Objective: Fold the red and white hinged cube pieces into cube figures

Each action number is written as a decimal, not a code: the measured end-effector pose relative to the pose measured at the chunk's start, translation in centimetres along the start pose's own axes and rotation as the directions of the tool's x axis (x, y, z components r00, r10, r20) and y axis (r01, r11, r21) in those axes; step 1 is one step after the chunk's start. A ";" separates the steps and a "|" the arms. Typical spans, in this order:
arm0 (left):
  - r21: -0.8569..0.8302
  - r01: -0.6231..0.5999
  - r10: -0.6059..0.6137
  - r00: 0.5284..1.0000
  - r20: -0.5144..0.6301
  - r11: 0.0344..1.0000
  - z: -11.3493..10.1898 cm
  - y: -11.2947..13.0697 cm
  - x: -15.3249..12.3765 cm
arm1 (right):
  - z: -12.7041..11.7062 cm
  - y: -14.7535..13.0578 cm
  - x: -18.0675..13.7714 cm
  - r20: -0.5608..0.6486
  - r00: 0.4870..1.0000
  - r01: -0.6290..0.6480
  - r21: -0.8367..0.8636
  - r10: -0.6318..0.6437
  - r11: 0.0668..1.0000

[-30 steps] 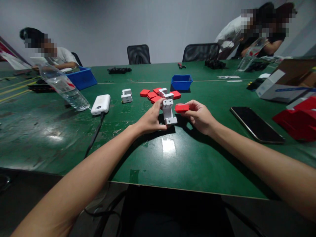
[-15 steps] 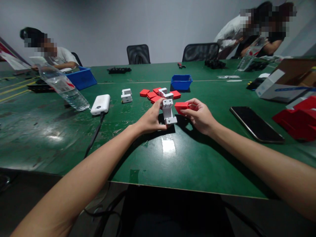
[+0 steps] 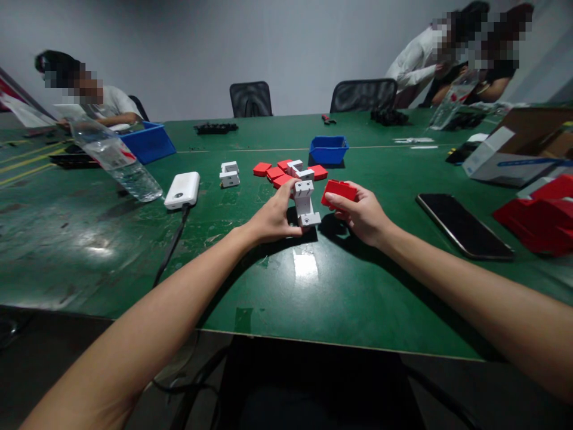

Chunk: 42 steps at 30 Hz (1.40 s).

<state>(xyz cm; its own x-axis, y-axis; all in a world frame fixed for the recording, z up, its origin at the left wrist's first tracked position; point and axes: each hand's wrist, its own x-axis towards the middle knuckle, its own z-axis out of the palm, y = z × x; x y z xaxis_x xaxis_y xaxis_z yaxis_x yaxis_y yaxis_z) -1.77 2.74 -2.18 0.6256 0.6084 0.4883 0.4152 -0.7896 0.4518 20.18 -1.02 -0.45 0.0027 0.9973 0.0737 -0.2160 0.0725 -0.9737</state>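
My left hand (image 3: 277,214) is closed on a white bracket (image 3: 305,206) with small holes, thumb at its near end and fingers round its far side. The bracket is upright at the table surface. Just to its right, my right hand (image 3: 362,212) pinches a flat red block (image 3: 340,192), its broad face tilted toward me. The two pieces are apart. Beyond my left hand lie several red blocks (image 3: 262,169) in a loose cluster, with a second white bracket (image 3: 299,169) among them. A third white bracket (image 3: 230,174) stands farther left.
On the left are a white power bank (image 3: 182,190) with a cable and a leaning water bottle (image 3: 114,158). A small blue bin (image 3: 329,149) stands behind the blocks. To the right lie a phone (image 3: 464,227), a red object (image 3: 537,218) and a cardboard box (image 3: 510,146). Other people sit or lean beyond.
My right hand has turned the red block so that its broad face shows, and moved it slightly right, away from the bracket. My left hand and its bracket have stayed put.
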 end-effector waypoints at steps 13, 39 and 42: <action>-0.005 -0.016 0.016 1.000 0.006 1.000 0.0 0.0 -0.1 | -0.2 0.6 0.7 0.038 0.998 0.045 0.022 -0.046 0.999; -0.007 -0.022 0.022 1.000 0.000 1.000 -0.1 0.1 0.0 | 0.2 0.2 0.1 0.060 0.998 -0.031 -0.016 0.031 0.999; -0.010 -0.018 0.018 1.000 0.003 1.000 -0.1 0.2 0.0 | 0.1 0.2 0.2 0.064 0.997 -0.029 -0.019 0.030 0.999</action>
<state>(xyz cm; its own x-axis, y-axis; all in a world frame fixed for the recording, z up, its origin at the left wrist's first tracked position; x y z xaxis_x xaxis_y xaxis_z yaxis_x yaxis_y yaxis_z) -1.78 2.58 -1.98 0.6347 0.5938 0.4946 0.3973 -0.7997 0.4502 20.01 -0.81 -0.63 -0.0664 0.9961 0.0578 -0.1973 0.0437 -0.9794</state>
